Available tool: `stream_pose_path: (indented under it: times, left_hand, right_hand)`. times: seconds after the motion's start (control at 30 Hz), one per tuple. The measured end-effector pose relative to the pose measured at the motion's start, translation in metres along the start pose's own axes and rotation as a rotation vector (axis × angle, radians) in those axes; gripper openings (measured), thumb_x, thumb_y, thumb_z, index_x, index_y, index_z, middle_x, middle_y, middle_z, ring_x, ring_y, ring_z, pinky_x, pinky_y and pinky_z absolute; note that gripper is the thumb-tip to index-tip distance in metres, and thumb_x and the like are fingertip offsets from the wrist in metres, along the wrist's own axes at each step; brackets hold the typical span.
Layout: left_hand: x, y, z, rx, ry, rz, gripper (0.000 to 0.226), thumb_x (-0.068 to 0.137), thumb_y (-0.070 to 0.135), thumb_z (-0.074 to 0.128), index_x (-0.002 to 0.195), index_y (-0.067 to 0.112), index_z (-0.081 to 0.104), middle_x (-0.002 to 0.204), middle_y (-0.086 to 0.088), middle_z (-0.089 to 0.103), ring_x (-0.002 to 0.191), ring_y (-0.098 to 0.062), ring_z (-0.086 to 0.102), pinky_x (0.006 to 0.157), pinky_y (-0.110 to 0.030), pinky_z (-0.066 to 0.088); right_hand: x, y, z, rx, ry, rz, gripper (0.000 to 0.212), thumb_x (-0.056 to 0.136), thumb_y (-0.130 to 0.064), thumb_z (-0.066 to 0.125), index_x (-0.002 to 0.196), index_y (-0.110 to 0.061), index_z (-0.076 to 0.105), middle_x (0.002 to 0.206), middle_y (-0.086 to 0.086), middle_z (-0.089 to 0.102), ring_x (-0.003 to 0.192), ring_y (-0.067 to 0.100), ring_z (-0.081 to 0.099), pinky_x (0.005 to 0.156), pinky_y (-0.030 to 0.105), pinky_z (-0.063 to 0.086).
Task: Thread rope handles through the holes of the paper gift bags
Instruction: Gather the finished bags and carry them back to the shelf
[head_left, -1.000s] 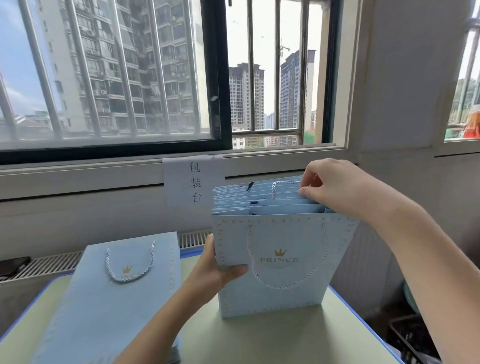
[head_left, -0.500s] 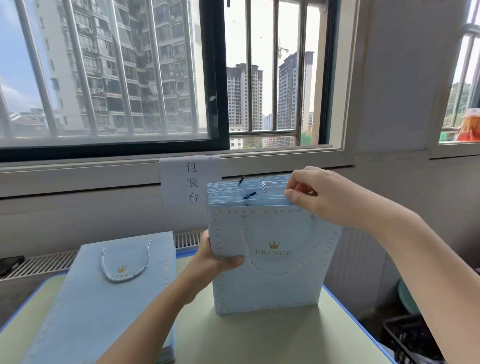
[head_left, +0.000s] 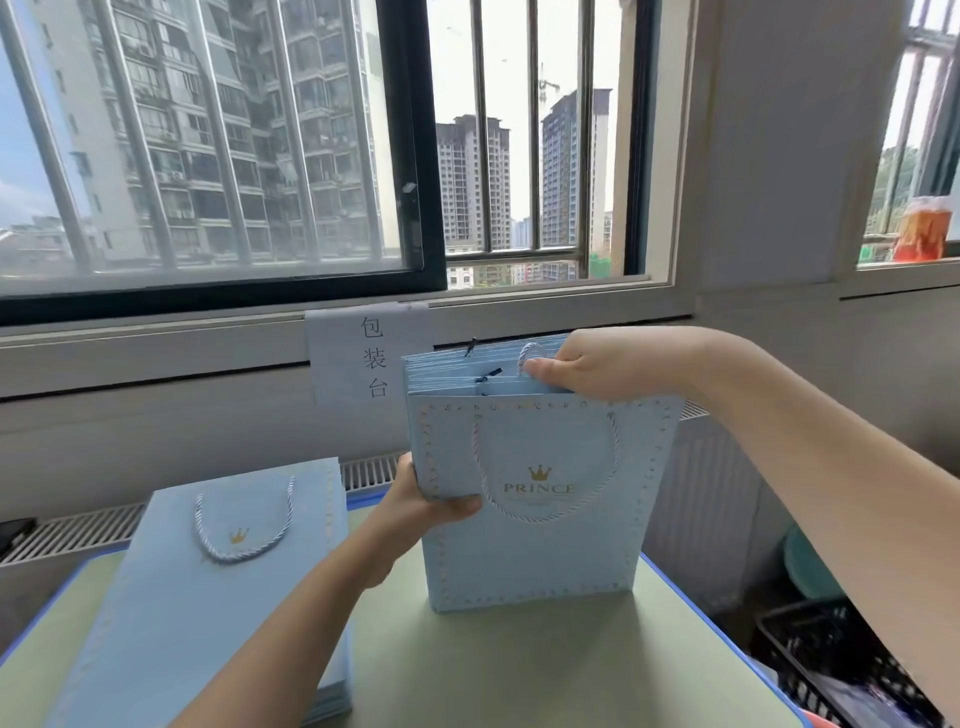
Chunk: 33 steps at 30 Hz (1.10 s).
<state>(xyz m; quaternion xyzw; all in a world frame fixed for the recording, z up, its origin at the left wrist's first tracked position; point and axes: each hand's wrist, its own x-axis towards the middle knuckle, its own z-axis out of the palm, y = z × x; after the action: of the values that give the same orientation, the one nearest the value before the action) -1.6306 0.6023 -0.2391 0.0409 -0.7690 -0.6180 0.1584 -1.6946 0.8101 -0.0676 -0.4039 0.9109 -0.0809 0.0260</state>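
Left hand (head_left: 426, 512): fingers gripping the upright bag stack (head_left: 540, 499) at its left edge.
Right hand (head_left: 597, 371): fingers pinching bag tops, directly beside the rope handle (head_left: 527, 356).

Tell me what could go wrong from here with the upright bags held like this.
1. The upright bags stand on their bottom edges, steadied only by the left hand at one side; if that grip loosens, they could fan out or topple.
2. The right hand presses on the top edges beside a rope loop, which could bend the paper or snag the rope.
3. The bags stand near the table edge on the right.
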Motion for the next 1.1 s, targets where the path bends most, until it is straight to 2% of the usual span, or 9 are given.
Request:
stream_pose_path:
  times: [0.13, 0.3, 0.37, 0.43, 0.57, 0.7, 0.83, 0.97, 1.1]
  left_hand:
    - [0.000, -0.002, 0.000, 0.025, -0.030, -0.010, 0.072, 0.060, 0.028, 0.079, 0.120, 0.026, 0.039, 0.120, -0.007, 0.050, 0.113, -0.022, 0.053, 0.087, -0.041, 0.055]
    - [0.001, -0.001, 0.001, 0.059, -0.051, -0.036, 0.083, 0.059, 0.033, 0.082, 0.127, 0.027, 0.035, 0.123, -0.004, 0.049, 0.116, -0.019, 0.051, 0.094, -0.044, 0.051]
    - [0.000, -0.001, 0.001, 0.062, -0.052, -0.026, 0.084, 0.057, 0.037, 0.084, 0.126, 0.027, 0.037, 0.124, -0.005, 0.049, 0.116, -0.020, 0.052, 0.093, -0.044, 0.052]
    - [0.001, 0.000, 0.001, 0.060, -0.047, -0.023, 0.087, 0.054, 0.043, 0.085, 0.126, 0.026, 0.038, 0.124, -0.006, 0.050, 0.115, -0.020, 0.053, 0.091, -0.045, 0.053]
    - [0.000, -0.002, 0.000, 0.053, -0.042, -0.038, 0.088, 0.055, 0.042, 0.087, 0.127, 0.025, 0.038, 0.123, -0.005, 0.053, 0.113, -0.018, 0.055, 0.088, -0.039, 0.054]
    - [-0.005, -0.005, 0.004, -0.010, 0.004, -0.044, 0.060, 0.073, 0.003, 0.077, 0.116, 0.028, 0.043, 0.109, 0.002, 0.060, 0.096, -0.006, 0.061, 0.066, -0.015, 0.052]
    - [-0.008, -0.006, 0.005, -0.022, 0.026, -0.050, 0.059, 0.074, -0.003, 0.073, 0.114, 0.029, 0.044, 0.105, 0.004, 0.060, 0.093, -0.005, 0.059, 0.061, -0.012, 0.051]
    - [-0.010, -0.008, 0.007, -0.054, 0.056, -0.017, 0.054, 0.076, -0.003, 0.072, 0.117, 0.022, 0.048, 0.109, -0.001, 0.062, 0.100, -0.014, 0.060, 0.064, -0.015, 0.052]
    - [-0.011, -0.017, 0.007, -0.164, 0.181, 0.028, 0.046, 0.079, -0.003, 0.070, 0.115, 0.021, 0.055, 0.109, -0.004, 0.067, 0.102, -0.022, 0.062, 0.064, -0.019, 0.053]
  right_hand:
    - [0.007, -0.011, -0.012, -0.075, -0.197, 0.133, 0.064, 0.096, -0.061, 0.019, 0.145, -0.022, 0.035, 0.152, -0.001, 0.032, 0.139, 0.022, 0.030, 0.112, 0.037, 0.021]
    - [0.024, -0.018, -0.013, 0.080, -0.349, 0.286, 0.061, 0.097, -0.059, 0.024, 0.142, -0.020, 0.036, 0.122, -0.001, 0.050, 0.116, 0.022, 0.050, 0.107, 0.037, 0.035]
    - [0.025, -0.019, -0.015, 0.051, -0.332, 0.270, 0.064, 0.096, -0.061, 0.021, 0.144, -0.020, 0.034, 0.134, 0.001, 0.047, 0.124, 0.023, 0.046, 0.109, 0.038, 0.033]
    - [0.022, -0.017, -0.016, -0.065, -0.208, 0.167, 0.067, 0.096, -0.061, 0.018, 0.138, -0.016, 0.044, 0.139, 0.004, 0.046, 0.126, 0.022, 0.046, 0.105, 0.036, 0.032]
    - [0.017, -0.002, -0.016, 0.053, 0.163, -0.086, 0.053, 0.098, -0.049, 0.033, 0.088, -0.012, 0.070, 0.079, -0.004, 0.065, 0.070, 0.011, 0.060, 0.073, 0.025, 0.047]
    - [0.017, 0.028, -0.019, 0.144, 0.406, -0.135, 0.043, 0.099, -0.040, 0.039, 0.088, -0.014, 0.070, 0.085, -0.005, 0.070, 0.083, 0.022, 0.068, 0.085, 0.040, 0.053]
    - [0.018, 0.042, -0.008, 0.188, 0.257, -0.109, 0.050, 0.096, -0.050, 0.034, 0.089, -0.016, 0.070, 0.088, -0.001, 0.070, 0.083, 0.015, 0.064, 0.086, 0.031, 0.049]
    - [0.023, 0.062, 0.012, 0.474, 0.644, -0.174, 0.047, 0.097, -0.045, 0.039, 0.089, -0.009, 0.068, 0.085, -0.002, 0.069, 0.085, 0.018, 0.065, 0.086, 0.037, 0.051]
    - [0.015, 0.083, 0.051, 0.990, 0.465, -0.166, 0.105, 0.057, -0.091, 0.043, 0.134, -0.020, 0.046, 0.131, -0.012, 0.053, 0.121, 0.004, 0.048, 0.100, 0.027, 0.036]
